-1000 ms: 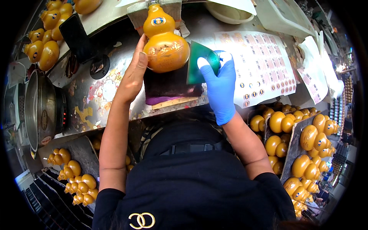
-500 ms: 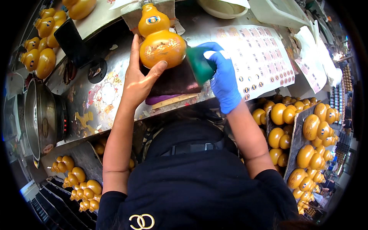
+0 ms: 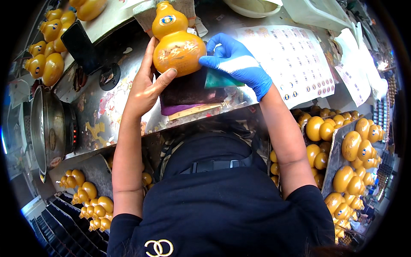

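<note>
A glossy orange-yellow gourd-shaped bottle point(image 3: 180, 49) lies on the workbench, with an oval label on its upper bulb and shiny marking on the lower one. Bare, my left hand point(image 3: 147, 85) holds its left side, fingers along the edge and thumb across the lower bulb. In a blue glove, my right hand point(image 3: 235, 60) grips the right side of the lower bulb between thumb and bent fingers. Under that hand a flat green piece point(image 3: 220, 79) rests on a dark folded cloth point(image 3: 188, 95). The bottle's neck is by a grey block point(image 3: 143, 17).
A sheet of stickers point(image 3: 291, 60) lies on the right. To the left are a black phone-like slab point(image 3: 81, 47), a round black stand point(image 3: 109, 77) and a metal pan point(image 3: 38, 128). More gourd bottles point(image 3: 353, 145) fill racks at both sides. A pale basin point(image 3: 252, 8) stands behind.
My right hand has let go of the green piece, which now lies on the cloth, and has moved left onto the bottle. My left hand keeps its hold.
</note>
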`<state>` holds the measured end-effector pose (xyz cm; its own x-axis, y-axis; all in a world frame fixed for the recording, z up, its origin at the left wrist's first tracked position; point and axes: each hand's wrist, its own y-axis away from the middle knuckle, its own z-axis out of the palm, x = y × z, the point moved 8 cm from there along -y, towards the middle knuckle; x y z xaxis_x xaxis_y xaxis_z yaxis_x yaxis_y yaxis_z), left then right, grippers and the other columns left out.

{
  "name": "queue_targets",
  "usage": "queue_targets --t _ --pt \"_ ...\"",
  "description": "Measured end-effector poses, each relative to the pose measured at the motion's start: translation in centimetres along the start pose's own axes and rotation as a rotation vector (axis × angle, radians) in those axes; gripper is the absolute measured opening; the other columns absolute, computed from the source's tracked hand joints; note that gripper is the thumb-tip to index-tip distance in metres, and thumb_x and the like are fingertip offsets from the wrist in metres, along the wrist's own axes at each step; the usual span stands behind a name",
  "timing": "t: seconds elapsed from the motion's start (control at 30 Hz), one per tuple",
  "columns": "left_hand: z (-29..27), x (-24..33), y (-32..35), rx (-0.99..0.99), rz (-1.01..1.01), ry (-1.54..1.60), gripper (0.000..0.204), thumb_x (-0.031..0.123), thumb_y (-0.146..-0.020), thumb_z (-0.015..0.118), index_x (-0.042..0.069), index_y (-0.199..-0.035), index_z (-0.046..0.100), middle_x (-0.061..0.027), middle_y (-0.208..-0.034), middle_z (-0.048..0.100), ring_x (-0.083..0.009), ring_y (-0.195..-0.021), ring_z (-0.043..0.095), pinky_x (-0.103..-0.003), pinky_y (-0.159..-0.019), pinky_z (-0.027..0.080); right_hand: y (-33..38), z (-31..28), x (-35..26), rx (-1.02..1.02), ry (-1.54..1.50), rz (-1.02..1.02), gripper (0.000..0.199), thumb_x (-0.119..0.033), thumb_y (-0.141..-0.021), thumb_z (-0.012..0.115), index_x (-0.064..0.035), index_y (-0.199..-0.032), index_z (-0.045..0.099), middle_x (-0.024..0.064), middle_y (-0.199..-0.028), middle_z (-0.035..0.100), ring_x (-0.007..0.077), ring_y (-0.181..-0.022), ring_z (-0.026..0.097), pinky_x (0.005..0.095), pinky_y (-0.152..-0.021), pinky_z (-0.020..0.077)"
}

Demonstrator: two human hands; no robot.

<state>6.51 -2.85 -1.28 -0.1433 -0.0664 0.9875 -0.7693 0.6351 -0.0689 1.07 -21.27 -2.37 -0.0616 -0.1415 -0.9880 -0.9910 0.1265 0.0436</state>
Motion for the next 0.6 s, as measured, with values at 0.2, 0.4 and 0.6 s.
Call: queue_targets --t 0.2,0.4,0.6 --pt "0.9 0.8 -0.1 0.099 0.006 -0.146 0.109 0.037 -0.072 0.078 0.003 -0.150 0.010 -0.0233 -0.142 0.036 -0.0305 -0.132 0.039 -0.038 -0.107 0.035 -0.8 0.1 -0.5 -0.005 0.168 0.000 0.039 -0.032 -0.072 0.084 -0.0062 -0.084 0.057 -0.0047 -0.063 0.049 0.0040 -0.058 0.044 0.0196 -0.055 0.0412" --pt "1.3 1.5 0.1 0.244 0.063 -0.314 0.106 0.035 -0.070 0.080 0.004 -0.148 0.015 -0.0246 -0.139 0.037 -0.0351 -0.127 0.043 -0.039 -0.106 0.036 -0.9 -0.3 0.1 -0.007 0.107 0.002 0.039 -0.033 -0.072 0.083 -0.0064 -0.083 0.057 -0.0043 -0.063 0.050 0.0041 -0.058 0.044 0.0201 -0.056 0.0421" --pt "2.1 2.7 0.1 0.336 0.095 -0.454 0.100 0.027 -0.072 0.077 0.003 -0.148 0.016 -0.0222 -0.137 0.036 -0.0325 -0.127 0.042 -0.039 -0.106 0.035 -1.1 -0.3 0.8 0.001 0.058 -0.005 0.040 -0.034 -0.072 0.084 -0.0064 -0.083 0.057 -0.0040 -0.063 0.050 0.0045 -0.058 0.043 0.0203 -0.056 0.0419"
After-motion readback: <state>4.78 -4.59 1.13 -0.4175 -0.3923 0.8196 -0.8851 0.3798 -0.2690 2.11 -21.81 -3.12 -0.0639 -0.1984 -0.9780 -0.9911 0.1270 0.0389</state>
